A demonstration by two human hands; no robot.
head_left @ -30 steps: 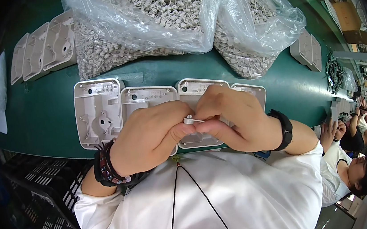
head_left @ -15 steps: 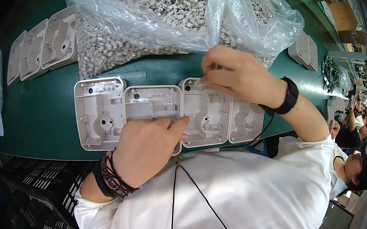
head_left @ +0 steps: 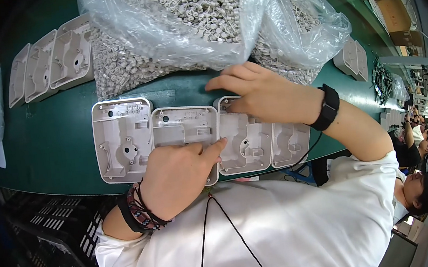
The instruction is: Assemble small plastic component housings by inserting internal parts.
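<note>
Pale grey plastic housings stand in a row along the table's front edge: one at the left end (head_left: 113,139), a second (head_left: 169,133), a third (head_left: 234,152) and one at the right end (head_left: 291,146). My left hand (head_left: 181,171) lies over the second housing, closed on its right wall, with the index finger stretched across the rim of the third; its other fingers are mostly hidden. Above the third housing's far end is my right hand (head_left: 259,95). Its index finger points left over the table, while another digit reaches down into that housing. Nothing shows between its spread fingers.
Clear plastic bags of small light grey parts (head_left: 212,14) lie behind the row. More housings stand at the far left (head_left: 72,52) and far right (head_left: 352,59). A black crate (head_left: 59,222) sits below the table at left. Another person (head_left: 421,192) is at the right.
My right hand's pinch on a small clear part has opened; its index finger now extends left, and that part no longer shows. My left hand keeps its place on the housings. The view has shifted slightly.
</note>
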